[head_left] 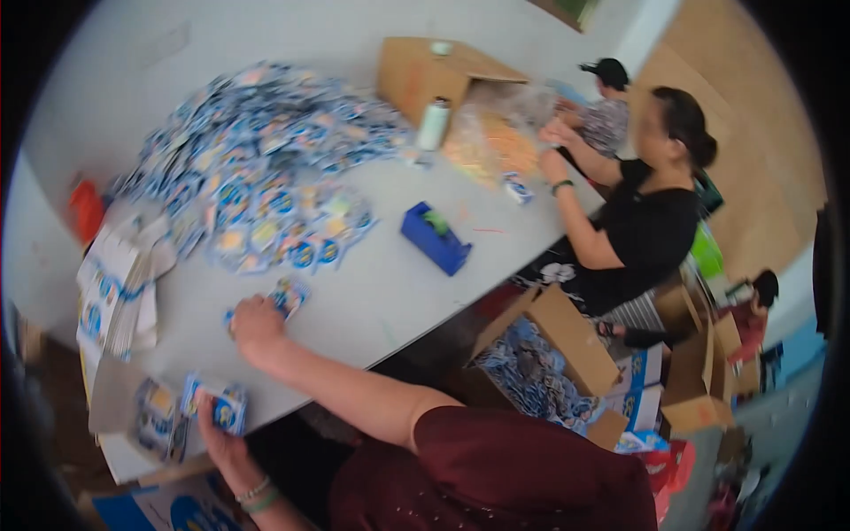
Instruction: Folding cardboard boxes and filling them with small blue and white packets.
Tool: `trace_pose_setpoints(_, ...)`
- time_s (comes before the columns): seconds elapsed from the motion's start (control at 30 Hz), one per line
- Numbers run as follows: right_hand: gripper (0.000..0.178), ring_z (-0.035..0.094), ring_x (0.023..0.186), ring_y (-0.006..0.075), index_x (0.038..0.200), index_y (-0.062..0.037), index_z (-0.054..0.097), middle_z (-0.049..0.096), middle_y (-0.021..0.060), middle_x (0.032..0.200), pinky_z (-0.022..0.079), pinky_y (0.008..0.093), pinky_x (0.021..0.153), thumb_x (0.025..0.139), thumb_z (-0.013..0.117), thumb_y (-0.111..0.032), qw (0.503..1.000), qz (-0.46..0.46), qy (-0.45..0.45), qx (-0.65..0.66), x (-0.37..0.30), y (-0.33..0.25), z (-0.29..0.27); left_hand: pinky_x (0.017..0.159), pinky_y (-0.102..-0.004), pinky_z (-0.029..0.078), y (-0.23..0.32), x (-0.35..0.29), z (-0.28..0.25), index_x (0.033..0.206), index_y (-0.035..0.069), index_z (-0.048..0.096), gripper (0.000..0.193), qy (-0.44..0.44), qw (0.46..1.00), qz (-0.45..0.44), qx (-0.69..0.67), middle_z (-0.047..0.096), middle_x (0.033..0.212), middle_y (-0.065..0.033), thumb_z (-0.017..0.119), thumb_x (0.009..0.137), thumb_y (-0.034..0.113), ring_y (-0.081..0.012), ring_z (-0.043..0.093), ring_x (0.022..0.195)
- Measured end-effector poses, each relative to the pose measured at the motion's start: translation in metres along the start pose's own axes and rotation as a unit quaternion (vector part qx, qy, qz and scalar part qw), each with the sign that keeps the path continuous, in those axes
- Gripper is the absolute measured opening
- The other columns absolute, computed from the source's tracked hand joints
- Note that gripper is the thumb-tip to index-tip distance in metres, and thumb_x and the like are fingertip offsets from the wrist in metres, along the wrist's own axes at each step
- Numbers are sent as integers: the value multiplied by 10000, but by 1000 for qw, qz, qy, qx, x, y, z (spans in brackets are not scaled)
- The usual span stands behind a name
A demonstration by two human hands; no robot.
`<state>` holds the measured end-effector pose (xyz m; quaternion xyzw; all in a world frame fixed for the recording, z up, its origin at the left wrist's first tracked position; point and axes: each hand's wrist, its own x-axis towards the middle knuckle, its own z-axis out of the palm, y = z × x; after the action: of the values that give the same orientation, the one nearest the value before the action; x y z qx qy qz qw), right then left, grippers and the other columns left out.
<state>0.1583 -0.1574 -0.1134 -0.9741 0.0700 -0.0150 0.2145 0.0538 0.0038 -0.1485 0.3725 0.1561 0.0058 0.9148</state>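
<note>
While the left hand point(220, 439) pinches blue-and-white packets point(232, 409) between thumb and fingers, just right of those lying in an open box point(108, 389), the right hand point(257, 327) curls over a small packet point(290, 297) on the white surface point(354, 310); whether its fingers grip it, I cannot tell. Behind them spreads a large heap of similar packets point(266, 133), with flattened cartons point(119, 296) at its left and a blue tape dispenser point(434, 239) near its right side. Farther right, a co-worker point(660, 208) in black reaches over the surface.
</note>
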Motion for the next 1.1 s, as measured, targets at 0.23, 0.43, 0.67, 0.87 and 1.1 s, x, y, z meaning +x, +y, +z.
trace_pose_setpoints(0.23,324,642,879,316,980,19,540,602,175,992,523,405,751,750,662,-175,998,23,-37,45,4,22,-34,880,-319,480,-14,14,10,1192,71,550,348,10,1000,11,15,606,1040,1,630,884,213,-135,589,960)
trace_pose_setpoints(0.43,235,562,952,322,935,-82,610,601,144,940,432,457,771,755,637,-231,982,-152,108,14,-19,10,1,859,-367,505,-5,-1,11,1168,54,547,373,-4,1000,-3,23,639,1065,-64,653,846,207,-202,618,973)
trace_pose_setpoints(0.67,302,605,855,340,1036,-86,524,615,149,870,458,459,726,781,642,-198,946,-324,5,21,-35,18,-31,827,-306,515,-13,2,19,1033,54,574,258,7,998,60,15,628,921,-36,671,809,139,-155,628,858)
trace_pose_setpoints(0.87,303,562,962,341,961,-35,546,587,142,982,455,416,808,754,671,-218,951,-276,-121,-67,3,60,-92,843,-357,533,-2,-12,21,1037,66,574,243,4,999,33,19,619,934,-21,668,838,169,-159,626,906)
trace_pose_setpoints(1.1,373,535,1003,346,982,-39,547,571,135,999,418,426,876,654,690,-144,926,-310,-184,-117,30,87,-91,747,-304,547,-1,-15,39,978,44,584,214,37,998,34,34,635,874,-43,671,812,146,-149,640,807)
